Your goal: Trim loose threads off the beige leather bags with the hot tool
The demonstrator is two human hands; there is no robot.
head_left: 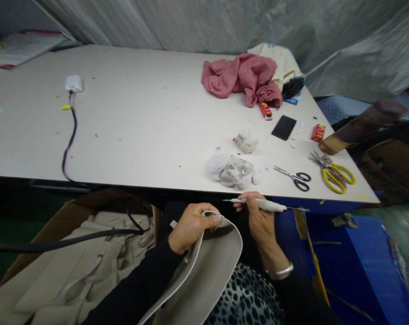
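Note:
My left hand (192, 225) pinches the top edge of a beige bag (221, 266), which hangs open over my lap. To its right, my right hand (260, 221) grips a slim awl-like tool (272, 206) with a white wrapped handle. Its thin metal tip points left, above the bag's rim and apart from it. A second thin end sticks out of the handle to the right. Just beyond, at the table's front edge, lie crumpled white plastic wrappings (236, 171). Black-handled scissors (295, 177) and yellow-handled scissors (336, 174) rest to the right.
A carton (58, 212) of beige bags stands at the left, with a black strap (72, 239) across it. On the white table (140, 113) are a pink cloth (241, 76), small red boxes (318, 132), a dark cylinder (363, 126) and a corded white box (73, 83). Blue bins (356, 257) stand right.

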